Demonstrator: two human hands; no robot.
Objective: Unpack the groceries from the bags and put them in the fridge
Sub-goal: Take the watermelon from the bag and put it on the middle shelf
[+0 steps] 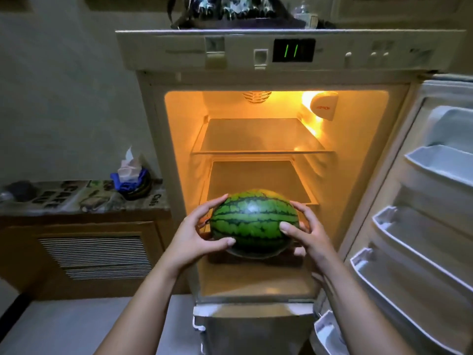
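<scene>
A small striped green watermelon [253,221] is held in front of the open fridge [358,175], level with its lower shelves. My left hand [197,234] grips its left side and my right hand [304,231] grips its right side, thumbs toward me. Under the melon I see a dark rounded dish or shadow [256,253] on the lower shelf; I cannot tell whether the melon touches it. Two glass shelves [261,149] above it are lit orange and bare.
The fridge door [430,213] stands open at the right with several white door racks. A low counter [82,198] at the left carries a tissue box and blue bag [131,175]. A bag sits on top of the fridge [230,8]. The display reads 11.
</scene>
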